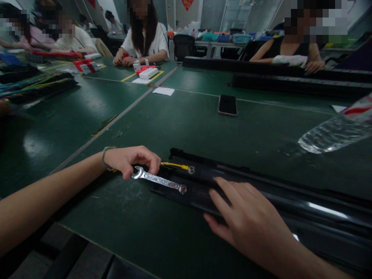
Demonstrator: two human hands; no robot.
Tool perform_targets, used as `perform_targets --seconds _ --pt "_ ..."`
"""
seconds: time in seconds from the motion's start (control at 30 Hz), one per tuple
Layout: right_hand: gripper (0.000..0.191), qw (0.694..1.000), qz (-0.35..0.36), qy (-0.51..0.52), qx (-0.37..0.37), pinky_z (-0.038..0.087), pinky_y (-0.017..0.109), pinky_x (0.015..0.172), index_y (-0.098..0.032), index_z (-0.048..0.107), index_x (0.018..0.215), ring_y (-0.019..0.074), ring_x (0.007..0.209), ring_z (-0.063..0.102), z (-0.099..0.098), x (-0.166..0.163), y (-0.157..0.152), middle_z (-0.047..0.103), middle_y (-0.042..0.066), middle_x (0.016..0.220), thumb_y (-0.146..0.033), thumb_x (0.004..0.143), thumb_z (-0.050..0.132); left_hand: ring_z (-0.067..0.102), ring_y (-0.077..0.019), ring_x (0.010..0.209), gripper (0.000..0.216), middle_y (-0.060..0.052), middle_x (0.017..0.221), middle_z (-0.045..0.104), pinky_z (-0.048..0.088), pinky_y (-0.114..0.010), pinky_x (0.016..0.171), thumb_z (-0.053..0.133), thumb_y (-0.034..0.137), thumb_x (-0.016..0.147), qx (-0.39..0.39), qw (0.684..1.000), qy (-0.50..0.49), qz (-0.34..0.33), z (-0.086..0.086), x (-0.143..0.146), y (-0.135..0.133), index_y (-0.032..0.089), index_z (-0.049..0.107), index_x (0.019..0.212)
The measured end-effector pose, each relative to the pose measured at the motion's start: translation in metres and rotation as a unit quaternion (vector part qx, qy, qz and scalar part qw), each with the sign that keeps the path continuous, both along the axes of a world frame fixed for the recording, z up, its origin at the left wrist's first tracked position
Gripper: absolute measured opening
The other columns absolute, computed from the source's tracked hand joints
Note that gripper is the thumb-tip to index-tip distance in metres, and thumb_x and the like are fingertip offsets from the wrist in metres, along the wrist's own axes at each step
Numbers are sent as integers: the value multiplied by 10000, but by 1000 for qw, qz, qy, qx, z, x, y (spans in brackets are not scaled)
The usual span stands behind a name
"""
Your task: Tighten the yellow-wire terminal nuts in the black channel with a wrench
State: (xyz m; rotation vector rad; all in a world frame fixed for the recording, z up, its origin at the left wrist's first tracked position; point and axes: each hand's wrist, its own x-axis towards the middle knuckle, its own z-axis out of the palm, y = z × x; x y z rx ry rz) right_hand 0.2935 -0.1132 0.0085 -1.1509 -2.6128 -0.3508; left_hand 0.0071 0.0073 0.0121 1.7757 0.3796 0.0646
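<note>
My left hand is closed around the open end of a silver wrench, whose ring end sits on a fastener at the near end of a long black rail. A yellow wire with a ring terminal lies on the rail just beyond the wrench. My right hand lies flat on the rail with its fingers stretched out, pressing it onto the green table.
A black phone lies face up mid-table. A clear plastic bottle lies at the right. Several other people sit at the far side with red-and-white boxes, papers and more black rails. Coloured cables lie at the left.
</note>
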Motion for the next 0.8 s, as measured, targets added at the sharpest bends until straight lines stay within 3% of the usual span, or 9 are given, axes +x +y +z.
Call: perform_targets --seconds 0.8 --pt "254 1000 2 -8 -4 424 350 643 -131 643 849 239 763 559 3 1 -1 621 165 974 -315 754 496 498 -186 664 645 -85 737 561 413 -273 629 489 743 583 36 999 22 6 4 2 -3 131 602 754"
